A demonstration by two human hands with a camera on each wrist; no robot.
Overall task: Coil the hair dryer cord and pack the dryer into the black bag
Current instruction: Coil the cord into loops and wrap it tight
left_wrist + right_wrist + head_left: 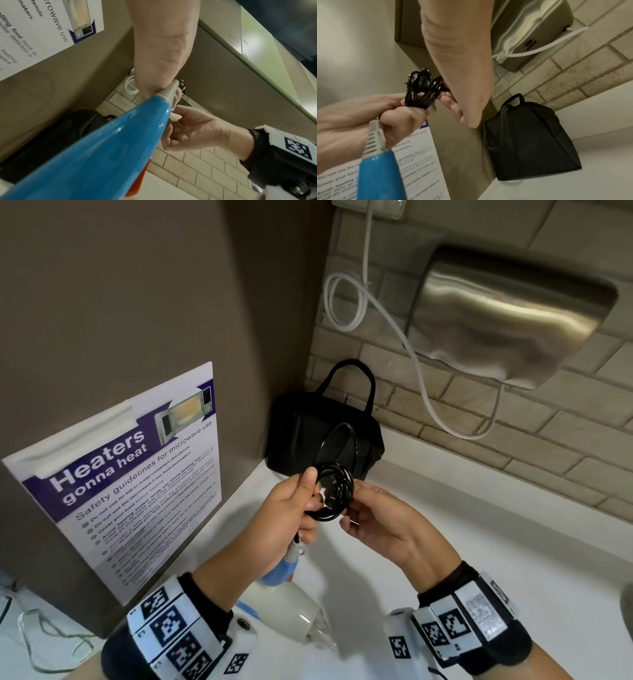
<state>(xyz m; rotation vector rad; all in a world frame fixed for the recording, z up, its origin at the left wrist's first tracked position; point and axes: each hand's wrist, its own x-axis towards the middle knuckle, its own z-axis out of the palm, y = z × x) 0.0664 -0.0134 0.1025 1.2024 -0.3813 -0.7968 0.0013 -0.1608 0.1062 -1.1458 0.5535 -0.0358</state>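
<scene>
The hair dryer (291,607) has a white body, a blue handle (96,151) and a grey strain relief (374,138). It hangs below my left hand (294,508) over the white counter. Its black cord (334,491) is wound into a small coil with one larger loop standing above. My left hand grips the coil's left side; the plug (410,79) shows in the bundle. My right hand (380,518) pinches the coil's right side. The black bag (322,433) with a loop handle stands behind the hands in the corner; whether it is open cannot be seen.
A brown cabinet side (137,302) with a microwave safety poster (130,474) stands on the left. A steel hand dryer (513,316) with a white cable (421,378) hangs on the brick wall. The white counter (479,542) stretches right. Thin wires (44,642) lie at the bottom left.
</scene>
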